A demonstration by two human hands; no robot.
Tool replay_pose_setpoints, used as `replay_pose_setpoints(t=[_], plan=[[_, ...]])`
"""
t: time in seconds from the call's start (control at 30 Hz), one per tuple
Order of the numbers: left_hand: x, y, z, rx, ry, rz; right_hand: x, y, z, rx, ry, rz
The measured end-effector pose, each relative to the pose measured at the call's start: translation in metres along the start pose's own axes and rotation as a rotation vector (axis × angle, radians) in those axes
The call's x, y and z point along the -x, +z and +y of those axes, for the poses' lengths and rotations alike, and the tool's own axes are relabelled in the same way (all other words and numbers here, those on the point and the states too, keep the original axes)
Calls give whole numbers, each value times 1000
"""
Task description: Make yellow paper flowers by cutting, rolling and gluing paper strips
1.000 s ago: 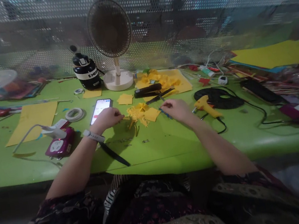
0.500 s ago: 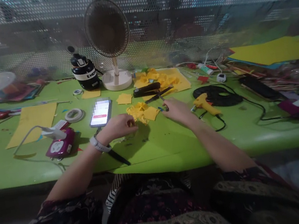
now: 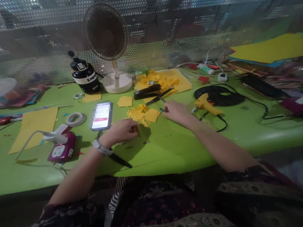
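My left hand rests on the green table, fingers curled around a small yellow paper piece at the edge of a pile of yellow paper cut-outs. My right hand lies just right of that pile, fingers pinched on a small blue-handled tool whose shape I cannot make out. A black pair of scissors lies just beyond the right hand. A phone with a lit screen sits behind the left hand.
A yellow glue gun with a black cable lies right of my right hand. A black stapler, desk fan, black bottle, tape rolls, a magenta device and yellow sheets surround the area.
My left hand slid right and toward me, closing on a yellow piece. My right hand shifted slightly left toward the pile. The view drifted a little.
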State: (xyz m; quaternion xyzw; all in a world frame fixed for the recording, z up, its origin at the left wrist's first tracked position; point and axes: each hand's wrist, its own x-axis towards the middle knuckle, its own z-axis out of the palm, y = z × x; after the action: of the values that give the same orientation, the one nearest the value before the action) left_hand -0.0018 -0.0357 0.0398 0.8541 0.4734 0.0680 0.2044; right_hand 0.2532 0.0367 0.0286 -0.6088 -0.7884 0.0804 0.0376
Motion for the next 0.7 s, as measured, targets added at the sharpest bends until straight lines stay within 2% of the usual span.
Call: replay_pose_setpoints(t=[0.17,0.37,0.43,0.6,0.7], plan=[[-1,1,-4,52,67,60,-4,-2,6,-2,30,7],[-3,0,-6,259,90,279,-3,-3,7,21,16,-5],[-4,1,-8,359,94,316,-3,-3,6,28,19,0],[-5,2,-11,700,-9,231,-8,-5,13,-99,43,80],[-5,3,-11,873,-68,195,-9,-10,17,-360,60,171]])
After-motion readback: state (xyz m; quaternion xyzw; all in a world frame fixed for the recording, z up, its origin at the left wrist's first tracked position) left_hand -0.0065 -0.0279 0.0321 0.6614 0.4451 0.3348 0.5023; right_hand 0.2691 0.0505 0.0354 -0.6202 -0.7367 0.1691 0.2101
